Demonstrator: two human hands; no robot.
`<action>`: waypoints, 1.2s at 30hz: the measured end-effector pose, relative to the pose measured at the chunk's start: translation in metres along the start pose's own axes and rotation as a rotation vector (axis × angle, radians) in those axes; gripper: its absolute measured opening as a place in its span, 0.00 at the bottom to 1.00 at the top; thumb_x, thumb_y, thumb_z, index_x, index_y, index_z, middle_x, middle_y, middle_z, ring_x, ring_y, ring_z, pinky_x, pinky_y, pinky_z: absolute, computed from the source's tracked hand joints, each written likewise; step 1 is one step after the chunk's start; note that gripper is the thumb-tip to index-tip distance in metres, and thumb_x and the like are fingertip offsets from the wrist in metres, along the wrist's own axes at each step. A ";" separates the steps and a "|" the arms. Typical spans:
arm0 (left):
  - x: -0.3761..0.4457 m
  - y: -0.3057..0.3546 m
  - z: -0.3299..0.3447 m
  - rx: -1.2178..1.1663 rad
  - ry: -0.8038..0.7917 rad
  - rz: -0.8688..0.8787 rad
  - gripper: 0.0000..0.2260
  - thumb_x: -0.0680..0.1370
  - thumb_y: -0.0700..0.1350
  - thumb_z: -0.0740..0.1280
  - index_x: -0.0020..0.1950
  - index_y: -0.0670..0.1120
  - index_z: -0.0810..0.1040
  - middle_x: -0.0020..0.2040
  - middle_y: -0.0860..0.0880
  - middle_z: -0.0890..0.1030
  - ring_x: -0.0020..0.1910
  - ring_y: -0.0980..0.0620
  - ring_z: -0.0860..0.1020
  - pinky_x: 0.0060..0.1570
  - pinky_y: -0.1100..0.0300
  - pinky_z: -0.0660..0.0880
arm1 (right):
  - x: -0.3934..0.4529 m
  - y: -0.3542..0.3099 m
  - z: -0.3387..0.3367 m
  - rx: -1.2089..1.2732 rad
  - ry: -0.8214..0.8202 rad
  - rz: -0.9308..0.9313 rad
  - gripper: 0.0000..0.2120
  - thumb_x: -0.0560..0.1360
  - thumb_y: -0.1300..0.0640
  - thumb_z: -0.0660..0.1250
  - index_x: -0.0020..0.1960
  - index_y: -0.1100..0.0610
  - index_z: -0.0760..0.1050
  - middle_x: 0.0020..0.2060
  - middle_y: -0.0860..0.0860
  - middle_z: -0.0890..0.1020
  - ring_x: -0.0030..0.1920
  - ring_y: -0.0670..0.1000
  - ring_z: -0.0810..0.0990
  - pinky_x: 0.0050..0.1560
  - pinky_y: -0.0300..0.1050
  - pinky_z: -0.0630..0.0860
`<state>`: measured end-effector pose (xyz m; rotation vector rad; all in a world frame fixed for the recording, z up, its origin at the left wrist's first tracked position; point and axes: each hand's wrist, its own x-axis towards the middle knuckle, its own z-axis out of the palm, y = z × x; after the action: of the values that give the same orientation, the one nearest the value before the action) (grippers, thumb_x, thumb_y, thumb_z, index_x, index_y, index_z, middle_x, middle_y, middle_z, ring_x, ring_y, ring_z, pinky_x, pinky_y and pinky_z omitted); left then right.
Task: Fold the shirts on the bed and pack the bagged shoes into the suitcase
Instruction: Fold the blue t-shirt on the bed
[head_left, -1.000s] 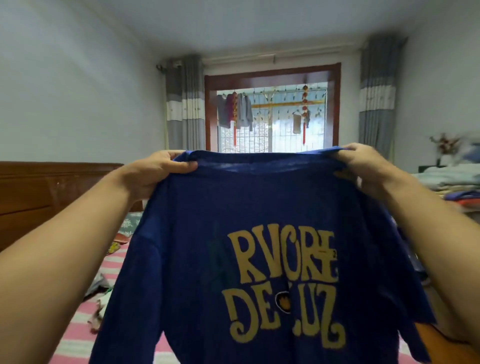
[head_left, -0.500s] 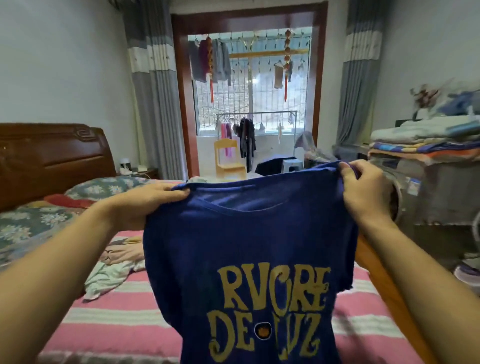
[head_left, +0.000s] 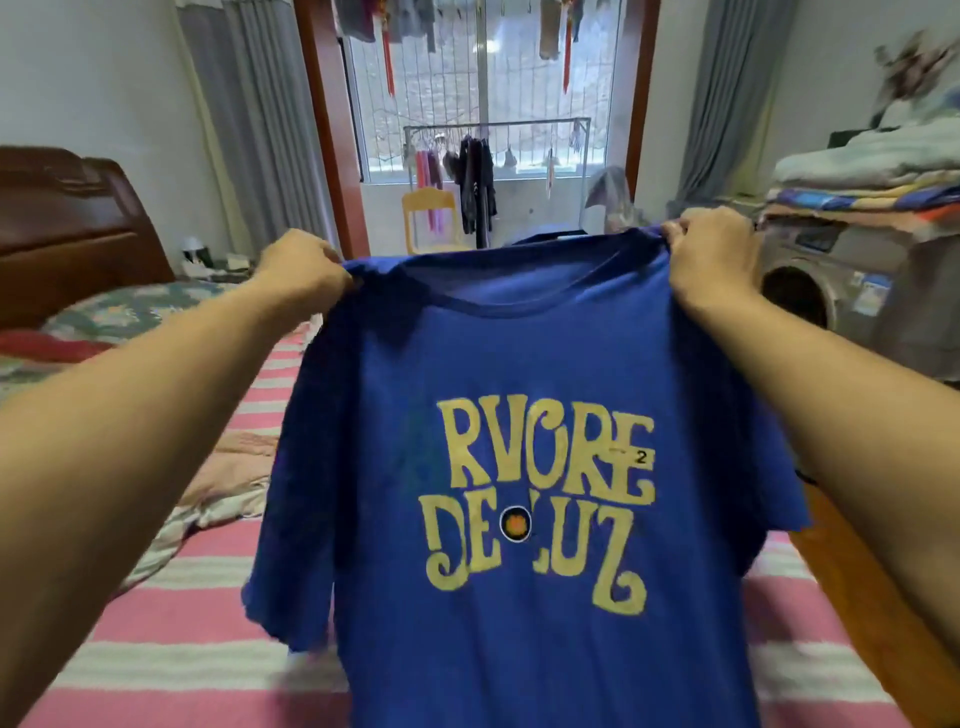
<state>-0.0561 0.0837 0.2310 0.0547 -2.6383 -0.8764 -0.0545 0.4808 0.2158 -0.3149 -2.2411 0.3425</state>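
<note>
left hand (head_left: 304, 270), right hand (head_left: 711, 254), raised, fingers curled

blue shirt (head_left: 519, 364) with yellow lettering; pink-and-white striped bed cover (head_left: 182, 649)

The room is lit by soft daylight from the window (head_left: 483, 88) straight ahead (its panes slightly washed out). Straight lines are bowed by wide-angle distortion at the edges, and the far right corner is smeared by motion blur.

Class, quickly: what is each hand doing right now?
Left hand: grips the blue shirt at its shoulder.
Right hand: grips the shirt's other shoulder.
</note>
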 end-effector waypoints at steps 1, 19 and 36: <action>0.024 0.002 0.022 -0.076 0.082 -0.028 0.03 0.73 0.37 0.69 0.44 0.43 0.82 0.42 0.39 0.83 0.36 0.42 0.81 0.38 0.54 0.79 | 0.019 -0.003 0.017 -0.011 0.019 0.037 0.18 0.83 0.50 0.60 0.58 0.63 0.81 0.54 0.66 0.80 0.55 0.67 0.79 0.52 0.55 0.75; -0.229 -0.202 0.283 0.272 -0.297 0.005 0.30 0.78 0.63 0.56 0.78 0.53 0.68 0.80 0.39 0.61 0.77 0.34 0.60 0.74 0.39 0.59 | -0.306 0.162 0.155 -0.056 -0.708 0.061 0.30 0.79 0.41 0.53 0.73 0.58 0.72 0.72 0.64 0.69 0.72 0.65 0.66 0.73 0.58 0.61; -0.393 -0.241 0.232 -0.427 -0.137 -0.776 0.01 0.80 0.34 0.66 0.50 0.39 0.76 0.45 0.41 0.79 0.47 0.45 0.76 0.48 0.49 0.73 | -0.448 0.205 -0.005 0.312 -0.505 0.810 0.13 0.82 0.56 0.62 0.49 0.68 0.71 0.40 0.60 0.74 0.44 0.59 0.73 0.39 0.52 0.63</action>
<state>0.2122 0.0799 -0.2095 0.9817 -2.4766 -1.7119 0.2530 0.5224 -0.1669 -1.0594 -2.3844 1.3013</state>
